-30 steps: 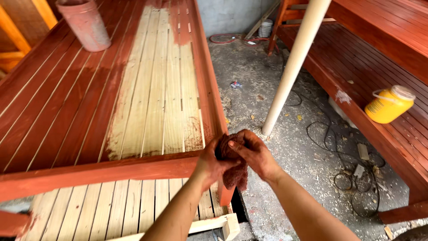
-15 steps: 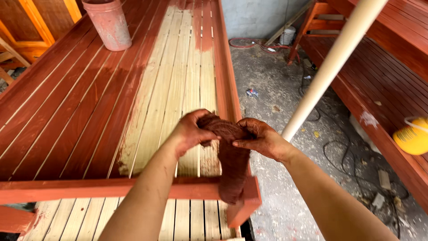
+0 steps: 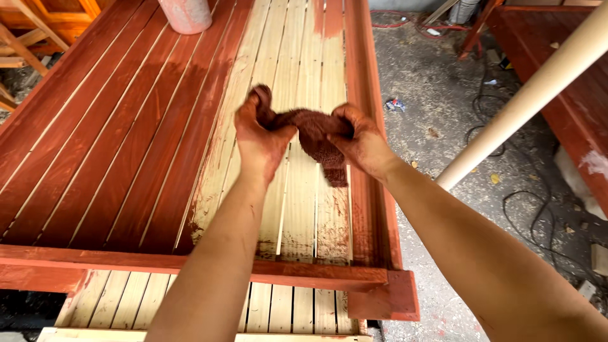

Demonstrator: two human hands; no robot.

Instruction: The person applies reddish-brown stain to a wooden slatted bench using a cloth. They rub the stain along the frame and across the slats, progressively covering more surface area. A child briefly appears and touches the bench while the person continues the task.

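Observation:
Both hands hold a dark red-brown stained rag [image 3: 313, 136] above a slatted wooden bed frame [image 3: 126, 158]. My left hand [image 3: 259, 136] grips the rag's left end, which sticks up past the fingers. My right hand [image 3: 361, 142] grips its right side, and a loose end hangs down between the hands. Both hands are smeared with the same red-brown stain. Under the hands the slats [image 3: 297, 190] are bare pale wood; the slats to the left are stained red-brown.
A pale bucket [image 3: 185, 12] stands on the stained slats at the top. A bare round wooden pole [image 3: 525, 101] leans across the right side. Black cables [image 3: 538, 209] lie on the dusty concrete floor. Another red-brown wooden frame [image 3: 570, 76] stands at the right.
The view has shifted left and forward over the frame. Both hands have lifted the rag from the frame's near corner out over the bare slats, and spread it between them.

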